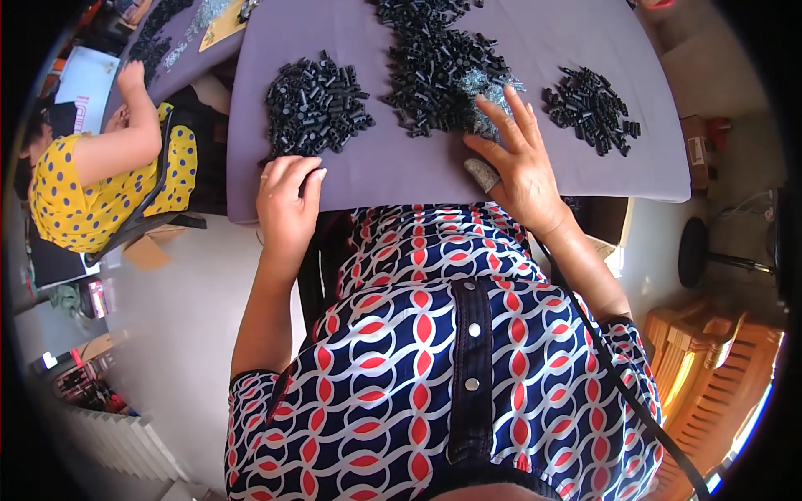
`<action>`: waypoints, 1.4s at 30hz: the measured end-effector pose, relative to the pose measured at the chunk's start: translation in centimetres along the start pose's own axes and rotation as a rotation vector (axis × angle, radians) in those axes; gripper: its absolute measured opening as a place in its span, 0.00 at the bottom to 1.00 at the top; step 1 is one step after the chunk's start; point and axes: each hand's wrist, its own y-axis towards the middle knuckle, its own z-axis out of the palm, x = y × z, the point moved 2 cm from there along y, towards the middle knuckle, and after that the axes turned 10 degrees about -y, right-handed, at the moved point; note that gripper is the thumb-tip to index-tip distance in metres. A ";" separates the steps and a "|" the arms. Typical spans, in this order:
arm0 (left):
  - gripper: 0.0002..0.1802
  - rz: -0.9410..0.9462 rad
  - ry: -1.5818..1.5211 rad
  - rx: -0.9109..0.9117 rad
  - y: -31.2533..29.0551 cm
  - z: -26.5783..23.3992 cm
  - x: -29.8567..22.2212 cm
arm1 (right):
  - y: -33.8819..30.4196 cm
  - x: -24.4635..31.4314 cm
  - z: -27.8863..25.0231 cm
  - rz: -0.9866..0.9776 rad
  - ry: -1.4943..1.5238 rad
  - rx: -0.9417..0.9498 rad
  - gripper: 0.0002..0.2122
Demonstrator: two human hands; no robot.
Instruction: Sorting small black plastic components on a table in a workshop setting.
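My left hand (287,196) rests at the near edge of a grey-purple table (401,171), fingers curled, just below a heap of small black plastic parts (316,104); whether it holds a part I cannot tell. My right hand (516,159) lies flat with fingers spread, its thumb wrapped in a grey cover, fingertips touching the edge of the large middle heap of black parts (439,67), where some shiny grey bits (489,92) are mixed in. A smaller heap of black parts (591,108) lies to the right.
Another person in a yellow dotted top (92,179) sits at the left by a second grey table (180,42) with more black parts. A black stool (697,250) and wooden crates (710,367) stand on the right. Cardboard boxes (697,150) sit beside the table.
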 end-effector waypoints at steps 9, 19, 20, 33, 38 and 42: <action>0.08 -0.008 0.024 0.027 0.2 0.1 -0.1 | -0.6 0.1 -0.6 -0.023 -0.009 0.103 0.20; 0.10 0.037 0.010 0.072 -0.2 0.6 -1.2 | -1.8 -0.8 -0.5 0.026 0.090 0.046 0.20; 0.10 0.038 0.012 0.073 -0.2 0.6 -1.2 | -1.7 -0.6 -0.4 0.026 0.092 0.044 0.20; 0.09 0.086 -0.019 0.071 -0.2 1.7 -1.8 | -2.5 -0.4 -1.6 0.030 0.087 0.039 0.18; 0.11 0.049 -0.035 0.096 0.2 1.9 -1.8 | -1.2 -0.1 -0.4 0.035 0.074 0.031 0.25; 0.11 0.048 -0.032 0.096 -0.1 1.8 -1.8 | -1.6 0.1 -1.2 -0.002 0.085 0.081 0.26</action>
